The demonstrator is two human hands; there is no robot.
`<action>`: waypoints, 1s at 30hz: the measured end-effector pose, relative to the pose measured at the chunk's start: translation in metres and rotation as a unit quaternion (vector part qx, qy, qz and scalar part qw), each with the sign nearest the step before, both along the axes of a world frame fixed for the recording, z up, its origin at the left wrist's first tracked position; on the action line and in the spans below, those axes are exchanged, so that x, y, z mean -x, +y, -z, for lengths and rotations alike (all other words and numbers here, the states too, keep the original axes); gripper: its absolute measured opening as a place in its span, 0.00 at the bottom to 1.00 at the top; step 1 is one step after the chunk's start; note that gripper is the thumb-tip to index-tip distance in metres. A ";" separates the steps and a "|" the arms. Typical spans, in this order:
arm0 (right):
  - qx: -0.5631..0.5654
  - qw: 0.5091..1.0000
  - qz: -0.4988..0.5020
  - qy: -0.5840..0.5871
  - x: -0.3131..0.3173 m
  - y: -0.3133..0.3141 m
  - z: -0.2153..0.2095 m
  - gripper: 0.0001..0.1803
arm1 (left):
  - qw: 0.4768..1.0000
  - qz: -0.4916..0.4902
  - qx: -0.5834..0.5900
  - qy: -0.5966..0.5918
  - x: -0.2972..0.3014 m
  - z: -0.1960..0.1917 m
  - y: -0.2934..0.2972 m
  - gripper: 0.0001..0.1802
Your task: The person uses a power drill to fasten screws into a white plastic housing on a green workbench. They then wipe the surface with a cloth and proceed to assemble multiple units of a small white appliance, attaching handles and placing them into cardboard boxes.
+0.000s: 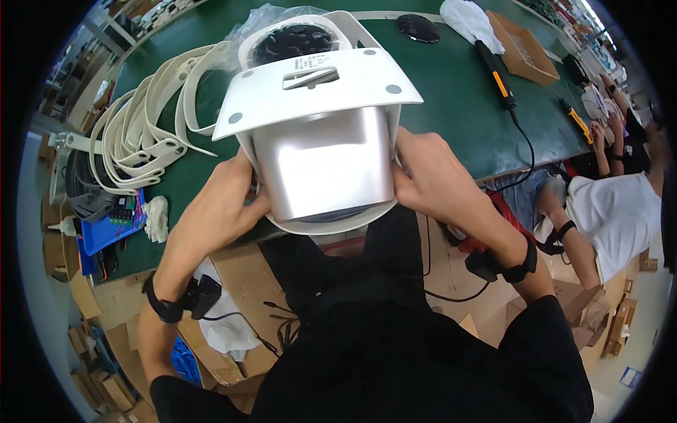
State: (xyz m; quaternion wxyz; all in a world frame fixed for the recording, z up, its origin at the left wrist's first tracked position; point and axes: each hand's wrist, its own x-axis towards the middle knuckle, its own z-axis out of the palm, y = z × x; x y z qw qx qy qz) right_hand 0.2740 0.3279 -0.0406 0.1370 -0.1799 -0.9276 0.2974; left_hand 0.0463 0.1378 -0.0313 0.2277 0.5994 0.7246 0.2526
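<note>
The left hand (215,201) is partly curled around the left side of the appliance (324,166), its thumb near the lower left edge of the silver body; its other fingertips are hidden behind the side. The right hand (431,176) grips the opposite side in the same way, fingers bent and partly hidden. Between them the appliance fills the middle of the frame at the near edge of the green surface (451,141), its white plate with grey round pads and a slot tilted toward the camera, a curved white rim at the bottom.

The appliance blocks the view of what lies directly behind it. Just above its plate, at top centre, a white unit with a black disc (295,44) shows in part beside a clear bag (257,27). White bands (141,130) lie bunched at upper left, close to the appliance; below them at left are a black coil (86,187), a blue tray (106,236) and a white cloth (156,218).

At upper right lie a black oval (417,28), a white wrap (471,25), a corded black-and-orange driver (499,83) and an open carton (523,51). Farther right are a yellow tool (578,121) and a co-worker in white (613,218).
</note>
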 end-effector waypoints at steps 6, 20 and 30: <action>0.092 0.993 -0.058 -0.052 0.000 0.010 -0.016 0.09 | 0.996 0.078 -0.012 -0.042 0.028 0.014 -0.008 0.26; 0.088 0.970 0.150 0.170 0.009 0.000 0.053 0.10 | 0.944 -0.119 -0.121 -0.281 -0.012 0.036 -0.012 0.17; 0.197 0.858 0.213 0.423 -0.010 -0.055 0.034 0.09 | 0.891 -0.301 -0.286 -0.187 -0.072 0.085 0.007 0.20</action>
